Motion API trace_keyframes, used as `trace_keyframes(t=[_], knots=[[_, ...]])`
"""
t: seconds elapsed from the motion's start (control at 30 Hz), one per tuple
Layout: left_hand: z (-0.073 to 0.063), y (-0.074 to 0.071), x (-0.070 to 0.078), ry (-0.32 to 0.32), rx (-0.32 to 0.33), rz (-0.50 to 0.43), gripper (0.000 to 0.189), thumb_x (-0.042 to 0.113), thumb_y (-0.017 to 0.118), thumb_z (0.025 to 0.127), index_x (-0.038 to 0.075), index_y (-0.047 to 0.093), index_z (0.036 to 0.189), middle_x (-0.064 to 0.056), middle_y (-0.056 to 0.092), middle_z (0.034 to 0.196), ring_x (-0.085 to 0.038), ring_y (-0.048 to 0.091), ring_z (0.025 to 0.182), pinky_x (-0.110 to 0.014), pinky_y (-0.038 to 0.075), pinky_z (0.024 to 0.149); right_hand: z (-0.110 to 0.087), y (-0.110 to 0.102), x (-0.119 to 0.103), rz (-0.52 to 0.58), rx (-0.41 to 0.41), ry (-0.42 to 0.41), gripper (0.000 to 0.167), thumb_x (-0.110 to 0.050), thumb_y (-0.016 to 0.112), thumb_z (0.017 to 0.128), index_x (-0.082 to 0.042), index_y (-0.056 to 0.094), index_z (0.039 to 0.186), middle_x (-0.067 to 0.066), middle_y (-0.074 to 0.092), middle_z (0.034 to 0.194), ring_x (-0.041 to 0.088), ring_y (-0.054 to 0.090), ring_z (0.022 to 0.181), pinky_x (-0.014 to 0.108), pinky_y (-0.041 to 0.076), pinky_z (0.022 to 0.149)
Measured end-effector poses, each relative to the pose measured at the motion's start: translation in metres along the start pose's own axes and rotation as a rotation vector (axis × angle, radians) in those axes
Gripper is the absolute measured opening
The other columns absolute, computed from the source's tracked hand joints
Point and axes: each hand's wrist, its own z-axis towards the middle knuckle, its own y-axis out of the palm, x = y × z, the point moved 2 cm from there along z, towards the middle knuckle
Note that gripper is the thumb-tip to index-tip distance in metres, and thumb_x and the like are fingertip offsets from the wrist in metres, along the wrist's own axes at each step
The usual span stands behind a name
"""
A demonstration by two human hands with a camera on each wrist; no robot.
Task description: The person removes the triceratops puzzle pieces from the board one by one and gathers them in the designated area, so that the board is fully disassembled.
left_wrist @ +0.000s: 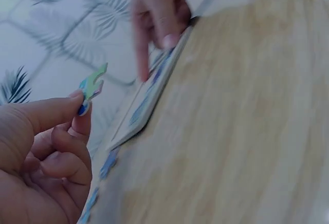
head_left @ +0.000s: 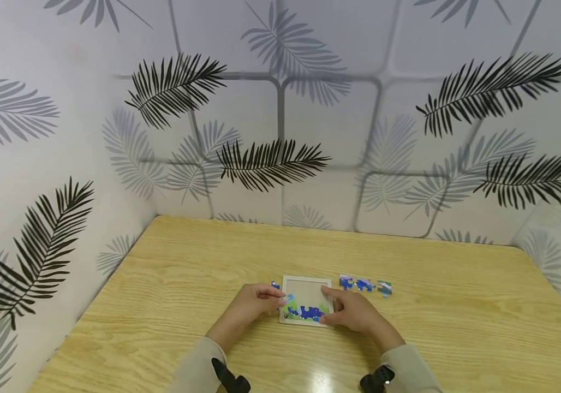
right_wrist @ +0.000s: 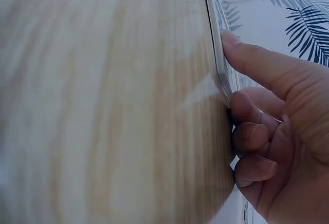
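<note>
From my distant post I see the left hand (head_left: 255, 302) pinching one piece (left_wrist: 92, 88) between thumb and finger, its other fingers curled in. In the head view this hand is at the left side of the frame (head_left: 305, 323). The piece is thin, mostly light green, with some light blue and a dark blue part near the fingertips; its outline has a curved notch.

The right hand (head_left: 356, 312) holds the frame at its right side, the thumb on the lower part of the rim. The frame lies flat on the wooden table (head_left: 202, 267). It has a pale rim, and its lower part carries joined pieces, green at both sides and dark blue in the middle. Above them I see the plain beige base.

To the right of the frame three loose pieces (head_left: 364, 284) lie in a row, blue, purple and greenish. Another blue piece (head_left: 275, 284) shows just beside the left rim.
</note>
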Motion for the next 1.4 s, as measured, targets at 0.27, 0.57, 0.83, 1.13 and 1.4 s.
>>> trace_keyframes(t=[0.27, 0.57, 0.83, 1.13, 1.4], knots=[[-0.016, -0.055, -0.010, -0.071, 0.153, 0.127, 0.015, 0.017, 0.077, 0.079, 0.005, 0.072, 0.088, -0.001, 0.066, 0.084, -0.014, 0.055, 0.074, -0.028, 0.044, 0.063, -0.001, -0.001, -0.003, -0.001, 0.000, 0.014, 0.072, -0.029, 0.076, 0.080, -0.003, 0.045, 0.139, -0.002, 0.045, 0.065, 0.010, 0.034, 0.055, 0.023, 0.028, 0.051], [-0.025, -0.073, -0.018, -0.142, 0.211, 0.210, 0.010, 0.009, 0.078, 0.077, 0.005, 0.070, 0.080, -0.002, 0.063, 0.079, -0.016, 0.052, 0.073, -0.028, 0.043, 0.065, 0.000, 0.002, 0.000, -0.010, -0.008, -0.007, 0.072, -0.029, 0.076, 0.080, -0.002, 0.045, 0.139, -0.003, 0.045, 0.065, 0.009, 0.034, 0.055, 0.023, 0.028, 0.051], [-0.023, -0.073, -0.017, -0.087, 0.202, 0.295, 0.009, 0.006, 0.077, 0.076, 0.006, 0.069, 0.076, -0.001, 0.062, 0.073, -0.015, 0.052, 0.068, -0.028, 0.043, 0.062, 0.001, 0.002, 0.001, -0.014, -0.004, -0.018, 0.072, -0.029, 0.076, 0.080, -0.002, 0.045, 0.139, -0.003, 0.045, 0.065, 0.008, 0.034, 0.055, 0.023, 0.028, 0.051], [-0.023, -0.075, -0.019, -0.092, 0.215, 0.300, 0.010, 0.006, 0.078, 0.075, 0.006, 0.068, 0.079, -0.002, 0.059, 0.073, -0.016, 0.048, 0.067, -0.028, 0.041, 0.061, 0.001, 0.001, 0.000, -0.006, 0.001, 0.005, 0.072, -0.030, 0.076, 0.079, -0.004, 0.046, 0.139, -0.002, 0.045, 0.065, 0.010, 0.034, 0.055, 0.023, 0.028, 0.052], [-0.022, -0.079, -0.024, -0.114, 0.195, 0.236, 0.013, 0.008, 0.078, 0.076, 0.004, 0.070, 0.085, -0.003, 0.061, 0.076, -0.015, 0.051, 0.068, -0.026, 0.043, 0.062, 0.001, 0.001, -0.001, 0.014, -0.006, 0.014, 0.072, -0.029, 0.076, 0.079, -0.004, 0.046, 0.139, -0.002, 0.045, 0.065, 0.010, 0.034, 0.056, 0.023, 0.028, 0.052]])
